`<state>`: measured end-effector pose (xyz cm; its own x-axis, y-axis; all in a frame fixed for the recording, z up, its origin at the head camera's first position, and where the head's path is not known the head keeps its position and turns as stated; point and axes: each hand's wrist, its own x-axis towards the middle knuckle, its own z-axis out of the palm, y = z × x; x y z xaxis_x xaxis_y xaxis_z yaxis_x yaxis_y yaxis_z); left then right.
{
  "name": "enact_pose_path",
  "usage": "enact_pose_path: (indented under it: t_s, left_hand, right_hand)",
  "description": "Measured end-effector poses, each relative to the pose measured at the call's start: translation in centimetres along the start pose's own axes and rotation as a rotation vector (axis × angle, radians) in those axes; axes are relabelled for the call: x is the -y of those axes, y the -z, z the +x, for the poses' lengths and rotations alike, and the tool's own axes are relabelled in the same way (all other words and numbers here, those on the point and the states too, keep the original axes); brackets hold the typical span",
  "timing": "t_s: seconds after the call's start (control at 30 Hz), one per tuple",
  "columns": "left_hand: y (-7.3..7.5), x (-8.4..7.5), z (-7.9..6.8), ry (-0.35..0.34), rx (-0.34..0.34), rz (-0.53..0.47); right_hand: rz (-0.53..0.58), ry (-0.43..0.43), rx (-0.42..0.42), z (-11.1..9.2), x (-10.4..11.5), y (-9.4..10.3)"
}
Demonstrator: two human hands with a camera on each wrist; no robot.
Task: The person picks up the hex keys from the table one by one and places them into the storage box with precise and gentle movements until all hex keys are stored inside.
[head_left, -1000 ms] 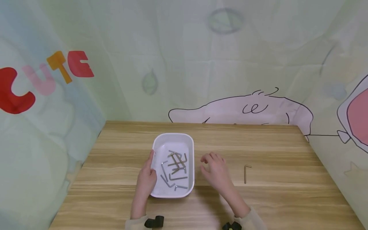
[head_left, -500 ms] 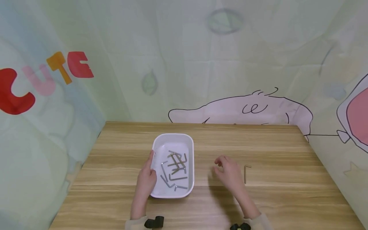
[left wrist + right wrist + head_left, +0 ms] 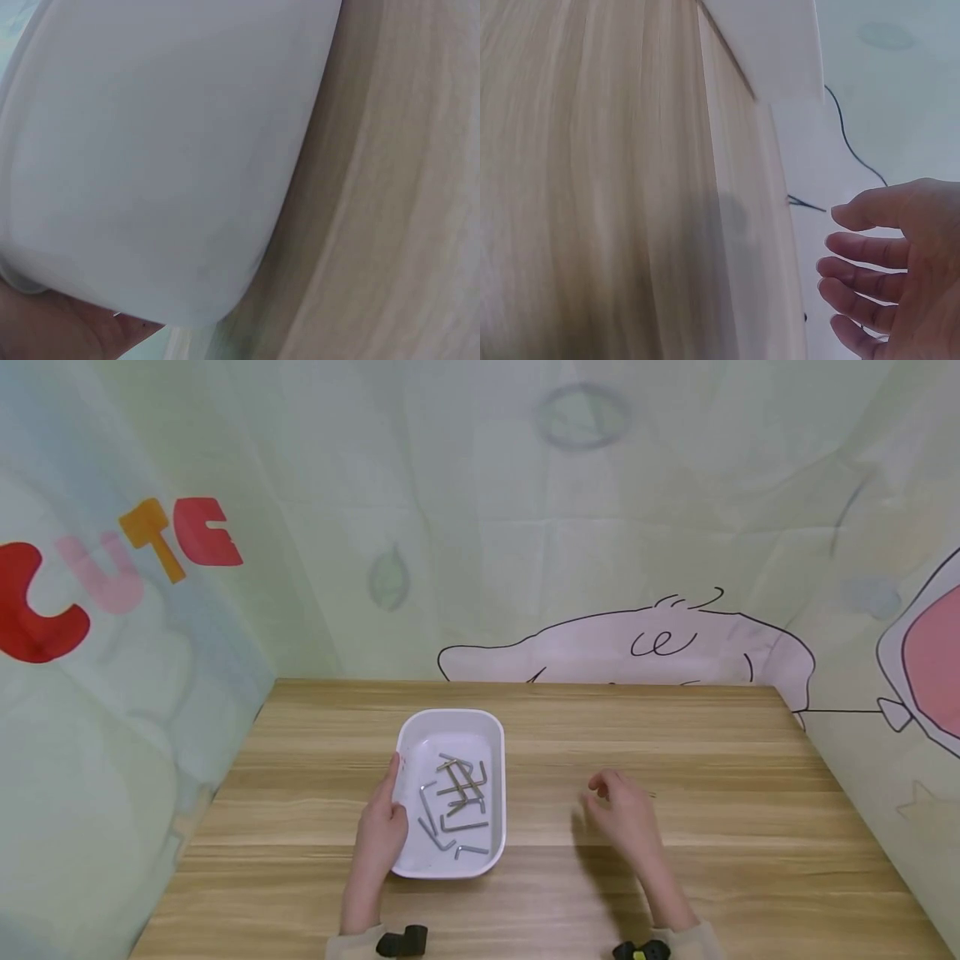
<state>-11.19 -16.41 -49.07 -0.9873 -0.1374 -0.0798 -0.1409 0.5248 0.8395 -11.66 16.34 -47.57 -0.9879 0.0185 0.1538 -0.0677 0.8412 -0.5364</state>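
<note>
My left hand (image 3: 381, 831) grips the left side of a white plastic tray (image 3: 450, 865), thumb at the rim. In the left wrist view the tray's outer wall (image 3: 165, 150) fills much of the picture, with part of the hand (image 3: 60, 330) under its edge. Several L-shaped hex keys (image 3: 465, 825) lie loosely in the tray, some crossed in a heap. To the right, my right hand (image 3: 626, 814) hovers over the table with loosely bent fingers and nothing in them; the right wrist view shows the fingers (image 3: 866, 285) apart. Just the tip of a lone hex key (image 3: 652, 794) peeks out behind that hand.
The wood-grain table (image 3: 750, 860) reaches back to a printed cloth backdrop (image 3: 480, 527) with cartoon drawings and letters. Black wrist straps (image 3: 402, 941) sit on both sleeves.
My right hand has moved rightward, away from the tray, and now covers most of the lone hex key. The left hand and the tray have stayed in place.
</note>
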Motion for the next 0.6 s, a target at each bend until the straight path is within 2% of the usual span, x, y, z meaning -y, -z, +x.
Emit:
enact_pose_path:
  t_s: [0.4,0.6]
  left_hand:
    - [0.1,-0.2,-0.1,0.018,0.023,-0.011]
    - [0.1,-0.2,-0.1,0.005,0.007,-0.002]
  right_hand:
    - [0.025,-0.102,0.036,-0.4,-2.0,1.0]
    - [0.005,-0.139,0.029,-0.5,-2.7,1.4]
